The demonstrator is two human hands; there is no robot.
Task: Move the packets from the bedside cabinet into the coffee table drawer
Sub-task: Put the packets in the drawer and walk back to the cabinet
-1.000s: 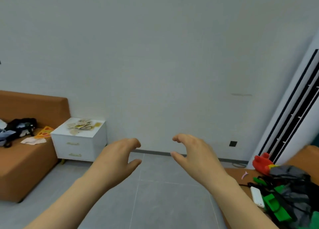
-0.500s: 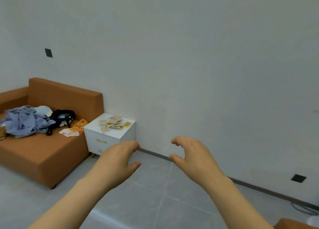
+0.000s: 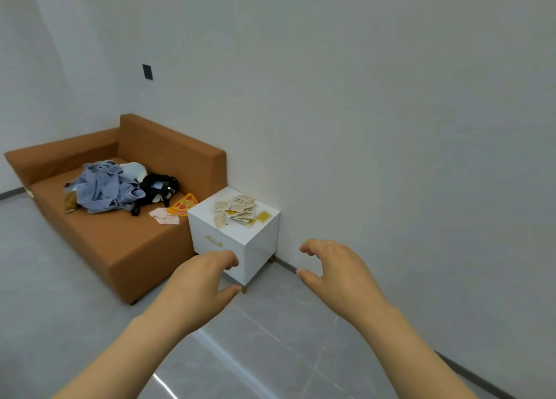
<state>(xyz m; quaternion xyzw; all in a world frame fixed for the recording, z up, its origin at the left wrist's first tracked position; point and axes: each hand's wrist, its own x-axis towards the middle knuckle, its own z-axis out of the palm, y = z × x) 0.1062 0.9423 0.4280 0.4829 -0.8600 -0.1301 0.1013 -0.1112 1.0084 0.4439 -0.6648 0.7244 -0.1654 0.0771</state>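
A white bedside cabinet (image 3: 258, 248) with two drawers stands against the wall beside a sofa. On its top lies a loose pile of several beige and yellow packets (image 3: 239, 210). My left hand (image 3: 200, 284) hovers in front of the cabinet's lower front, fingers loosely curled and holding nothing. My right hand (image 3: 337, 270) is raised to the right of the cabinet, fingers also loosely curled and empty. Neither hand touches the cabinet or the packets. The coffee table is out of view.
A brown sofa (image 3: 120, 248) sits left of the cabinet, carrying a heap of blue clothes (image 3: 103, 188), a black bag (image 3: 158, 186), a pizza-slice toy (image 3: 183, 204) and a pale cloth. Grey tiled floor spreads in front. A black wall plate (image 3: 147, 71) is above the sofa.
The view has swung left and nearer: the cabinet and sofa moved toward the centre and grew larger. The cluttered table at the right has left the view. Both hands keep their raised, empty pose.
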